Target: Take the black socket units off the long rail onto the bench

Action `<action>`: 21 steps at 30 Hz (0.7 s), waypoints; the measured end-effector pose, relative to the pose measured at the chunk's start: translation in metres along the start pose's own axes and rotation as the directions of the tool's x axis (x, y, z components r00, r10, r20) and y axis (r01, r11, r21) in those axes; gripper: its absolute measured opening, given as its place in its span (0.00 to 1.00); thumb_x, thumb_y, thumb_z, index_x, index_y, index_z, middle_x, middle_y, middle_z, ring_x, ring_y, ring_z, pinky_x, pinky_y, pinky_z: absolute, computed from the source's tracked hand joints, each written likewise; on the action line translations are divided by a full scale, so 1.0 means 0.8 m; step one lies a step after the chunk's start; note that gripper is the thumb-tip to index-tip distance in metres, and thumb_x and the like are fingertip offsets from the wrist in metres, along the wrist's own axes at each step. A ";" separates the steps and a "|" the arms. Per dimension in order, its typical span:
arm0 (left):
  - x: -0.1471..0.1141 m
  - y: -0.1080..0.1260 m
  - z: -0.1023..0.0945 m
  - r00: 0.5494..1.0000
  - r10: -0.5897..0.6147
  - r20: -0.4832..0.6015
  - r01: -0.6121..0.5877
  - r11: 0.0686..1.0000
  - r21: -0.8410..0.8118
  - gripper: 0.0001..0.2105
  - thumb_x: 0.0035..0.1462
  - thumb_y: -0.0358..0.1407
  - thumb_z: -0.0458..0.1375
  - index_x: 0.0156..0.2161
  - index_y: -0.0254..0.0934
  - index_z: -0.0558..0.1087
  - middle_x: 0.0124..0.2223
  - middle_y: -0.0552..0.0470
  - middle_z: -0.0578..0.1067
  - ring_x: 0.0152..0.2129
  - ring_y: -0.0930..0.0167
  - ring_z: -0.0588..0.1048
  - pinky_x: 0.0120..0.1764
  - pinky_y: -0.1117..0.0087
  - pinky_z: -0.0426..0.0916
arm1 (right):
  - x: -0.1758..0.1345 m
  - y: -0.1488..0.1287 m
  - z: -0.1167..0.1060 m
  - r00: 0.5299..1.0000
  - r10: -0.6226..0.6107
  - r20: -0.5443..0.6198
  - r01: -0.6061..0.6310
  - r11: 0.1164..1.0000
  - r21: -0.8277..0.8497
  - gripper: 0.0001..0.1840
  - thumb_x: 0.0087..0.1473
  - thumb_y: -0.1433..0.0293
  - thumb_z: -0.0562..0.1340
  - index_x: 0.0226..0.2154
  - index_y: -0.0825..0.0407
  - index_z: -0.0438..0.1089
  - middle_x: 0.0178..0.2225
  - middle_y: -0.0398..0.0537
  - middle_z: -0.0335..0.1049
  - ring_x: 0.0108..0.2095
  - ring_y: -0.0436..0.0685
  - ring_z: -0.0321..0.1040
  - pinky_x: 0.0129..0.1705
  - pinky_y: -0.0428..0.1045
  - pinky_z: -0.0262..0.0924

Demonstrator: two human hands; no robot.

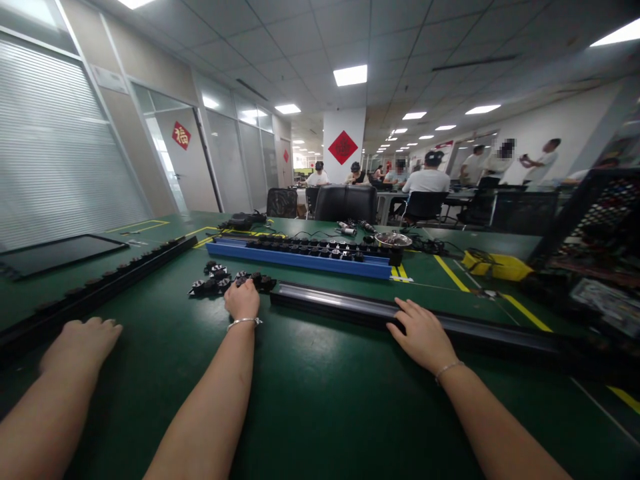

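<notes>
My left hand (243, 301), a bracelet at its wrist, is closed at a cluster of small black parts with silvery pieces (213, 283). Its fingertips are hidden, so what they hold does not show. A long black rail (320, 299) with a shiny clear top runs from beside that hand toward the right. My right hand (424, 335) lies over the rail's near edge, fingers spread and touching it. Behind them stands a blue channel (300, 259) with rows of similar black parts in and behind it.
At left, a co-worker's hand (80, 343) rests near another long black rail (95, 293) lined with black parts. A flat black panel (65, 255) lies beyond it. Farther back are a metal dish (393, 239) and cables. A yellow bin (495, 265) sits at right, near a dark rack.
</notes>
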State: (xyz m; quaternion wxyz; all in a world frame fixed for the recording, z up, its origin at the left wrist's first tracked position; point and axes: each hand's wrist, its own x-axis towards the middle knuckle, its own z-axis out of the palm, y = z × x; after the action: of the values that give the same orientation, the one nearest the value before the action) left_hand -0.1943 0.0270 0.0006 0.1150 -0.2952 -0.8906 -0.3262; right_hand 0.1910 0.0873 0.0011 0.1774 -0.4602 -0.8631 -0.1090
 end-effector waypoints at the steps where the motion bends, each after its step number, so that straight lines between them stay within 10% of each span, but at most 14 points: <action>1: 0.001 -0.005 0.000 0.999 -0.041 0.008 0.041 0.999 0.003 0.24 0.61 0.39 0.38 0.43 0.31 0.75 0.46 0.35 0.72 0.42 0.57 0.69 0.41 0.58 0.64 | 0.000 0.000 -0.001 1.000 -0.001 0.005 0.001 1.000 -0.006 0.19 0.55 0.59 0.52 0.36 0.53 0.72 0.57 0.53 0.61 0.57 0.64 0.55 0.55 0.59 0.53; 16: 0.029 -0.033 0.001 0.985 -0.110 0.131 0.107 0.994 0.030 0.20 0.58 0.46 0.42 0.41 0.41 0.74 0.57 0.49 0.66 0.54 0.55 0.57 0.49 0.51 0.56 | -0.002 -0.001 0.000 1.000 -0.007 -0.027 0.008 1.000 0.014 0.17 0.55 0.61 0.52 0.36 0.53 0.72 0.56 0.54 0.61 0.57 0.64 0.55 0.56 0.59 0.52; 21: 0.015 -0.018 -0.009 0.999 0.018 -0.046 -0.018 1.000 0.003 0.21 0.56 0.45 0.45 0.46 0.35 0.71 0.62 0.39 0.58 0.59 0.55 0.51 0.55 0.51 0.52 | -0.002 -0.002 0.002 0.996 -0.001 -0.093 0.011 0.994 0.110 0.15 0.54 0.62 0.53 0.33 0.51 0.71 0.53 0.53 0.65 0.56 0.63 0.58 0.55 0.60 0.53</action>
State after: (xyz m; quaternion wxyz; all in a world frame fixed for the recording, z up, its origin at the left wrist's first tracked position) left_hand -0.2127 0.0189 0.0031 0.1388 -0.2952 -0.8856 -0.3306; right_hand 0.1901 0.0863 -0.0012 0.2419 -0.4415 -0.8601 -0.0829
